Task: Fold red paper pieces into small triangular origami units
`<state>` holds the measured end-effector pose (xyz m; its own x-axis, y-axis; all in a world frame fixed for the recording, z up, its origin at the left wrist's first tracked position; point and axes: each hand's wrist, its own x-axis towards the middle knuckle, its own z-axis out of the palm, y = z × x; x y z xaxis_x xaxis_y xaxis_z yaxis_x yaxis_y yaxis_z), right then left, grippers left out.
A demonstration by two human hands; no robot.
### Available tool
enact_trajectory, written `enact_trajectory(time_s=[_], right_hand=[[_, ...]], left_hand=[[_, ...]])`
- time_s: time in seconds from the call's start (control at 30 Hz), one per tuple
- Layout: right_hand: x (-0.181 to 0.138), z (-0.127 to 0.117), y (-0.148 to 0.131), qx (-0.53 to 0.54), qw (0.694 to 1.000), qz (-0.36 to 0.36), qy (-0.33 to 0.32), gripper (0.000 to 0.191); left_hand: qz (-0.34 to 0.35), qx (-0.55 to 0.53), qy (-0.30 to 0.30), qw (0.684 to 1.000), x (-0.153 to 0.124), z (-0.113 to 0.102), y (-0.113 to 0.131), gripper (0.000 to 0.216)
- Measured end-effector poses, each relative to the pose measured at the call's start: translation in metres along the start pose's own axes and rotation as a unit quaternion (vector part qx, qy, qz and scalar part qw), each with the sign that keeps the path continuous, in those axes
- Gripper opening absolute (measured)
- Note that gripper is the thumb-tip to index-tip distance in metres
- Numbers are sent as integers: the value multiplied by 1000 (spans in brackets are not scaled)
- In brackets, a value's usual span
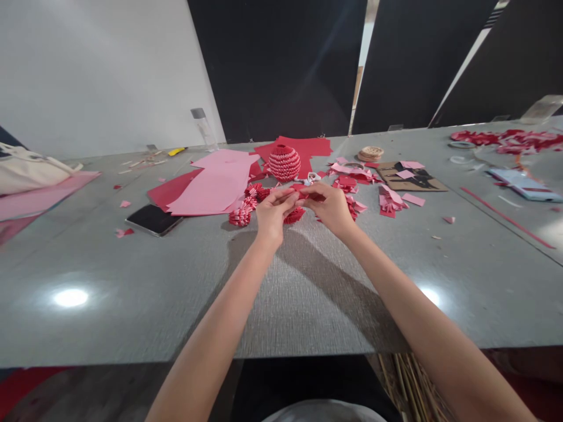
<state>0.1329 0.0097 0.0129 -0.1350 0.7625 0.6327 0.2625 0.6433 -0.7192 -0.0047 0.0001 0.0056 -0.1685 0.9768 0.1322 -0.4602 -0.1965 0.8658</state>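
Note:
Between my two hands is a small piece of red paper (298,188), pinched at the fingertips; its exact fold is too small to tell. My left hand (273,212) is closed on its left side, and my right hand (329,205) is closed on its right side. Red and pink folded-paper strands (240,215) lie just left of and behind my left hand. Below my fingers sits a clump of red folded pieces (294,215). Behind the hands stands a round red-and-pink ball of folded paper (284,163) with a hole at its top.
Pink sheets (215,187) and a black phone (153,220) lie on the left. At the right are pink paper pieces (391,199), a brown card (413,183), a wooden coaster stack (370,153) and a light-blue phone (523,185). A clear bottle (203,129) stands against the wall.

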Motion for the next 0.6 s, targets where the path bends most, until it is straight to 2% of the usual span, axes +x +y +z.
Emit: enact_trajectory(time_s=[0.2,0.5,0.6], right_hand=[[-1,-2,-5,57,998,24,-12,30],[1,-8,-2,95,994,47,-37,30],[2,-11,-4,93,993,64,-32,30]], left_hand=[[-1,-21,-11,1000,0,-1,0,18],[22,10,-52,998,0,-2,0,23],[14,28,-42,999,-1,-1,3,19]])
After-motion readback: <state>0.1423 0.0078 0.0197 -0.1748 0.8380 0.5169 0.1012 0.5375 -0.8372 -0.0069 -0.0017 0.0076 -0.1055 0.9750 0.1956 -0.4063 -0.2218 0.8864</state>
